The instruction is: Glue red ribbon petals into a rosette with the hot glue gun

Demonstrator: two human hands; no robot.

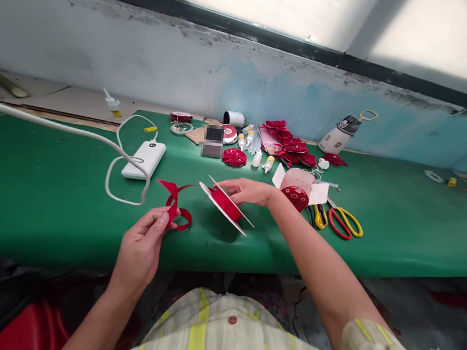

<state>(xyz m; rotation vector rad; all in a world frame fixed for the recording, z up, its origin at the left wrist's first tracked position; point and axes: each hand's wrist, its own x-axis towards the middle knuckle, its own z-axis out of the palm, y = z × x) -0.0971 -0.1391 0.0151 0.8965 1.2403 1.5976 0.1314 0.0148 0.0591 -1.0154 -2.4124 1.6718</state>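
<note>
The left hand (pixel 141 248) pinched the red ribbon (pixel 175 205) between thumb and forefinger, over the near part of the green table (pixel 49 201), with the loose end curled into a small loop beside the fingertips. From the pinch the strip rose to a fold, then ran rightward, its long axis across the table, to the ribbon spool (pixel 226 203). The right hand (pixel 248 192) gripped that spool, fingers closed on its rim; the white discs stood tilted on edge, axle pointing up and right. Scissors (pixel 344 221) lay beyond the wrist, and a power bank (pixel 144 158) lay to the left
</note>
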